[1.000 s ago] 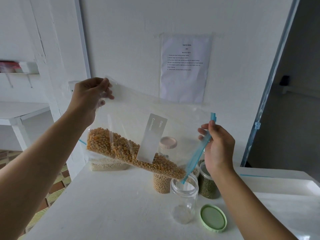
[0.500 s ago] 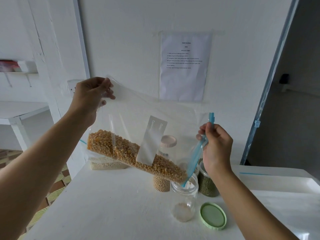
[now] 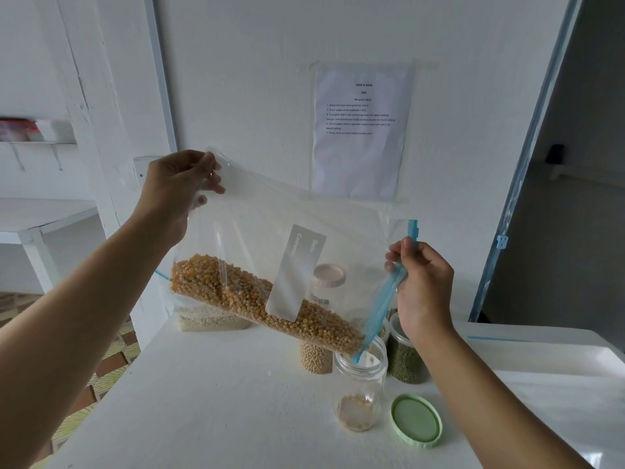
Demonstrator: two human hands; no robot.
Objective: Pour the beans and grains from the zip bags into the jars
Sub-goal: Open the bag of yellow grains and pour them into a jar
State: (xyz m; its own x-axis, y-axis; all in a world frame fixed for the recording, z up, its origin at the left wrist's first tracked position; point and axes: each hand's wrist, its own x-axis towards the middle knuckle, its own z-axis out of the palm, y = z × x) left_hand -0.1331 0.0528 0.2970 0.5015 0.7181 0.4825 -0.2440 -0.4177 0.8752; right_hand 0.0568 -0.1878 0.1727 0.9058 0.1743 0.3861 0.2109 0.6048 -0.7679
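A clear zip bag (image 3: pixel 270 231) holding yellow corn kernels (image 3: pixel 257 299) hangs tilted, its blue zip end lowest. My left hand (image 3: pixel 176 184) pinches the bag's upper left corner. My right hand (image 3: pixel 422 286) grips the blue zip strip (image 3: pixel 382 306), whose lower tip dips into the mouth of an open clear jar (image 3: pixel 360 387). A thin layer of kernels lies on the jar's bottom. The jar's pale green lid (image 3: pixel 416 419) lies flat on the table to its right.
Behind the open jar stand a jar of pale beans (image 3: pixel 316 358) with a pink lid and a jar of green beans (image 3: pixel 406 360). A bag of white grain (image 3: pixel 209 321) lies at the back left. The white table (image 3: pixel 220 401) ends at its left edge. A paper sheet (image 3: pixel 362 130) hangs on the wall.
The corn has slid down toward the zip corner and kernels have dropped into the open jar, which was bare at the bottom a second ago. Both hands hold roughly the same places.
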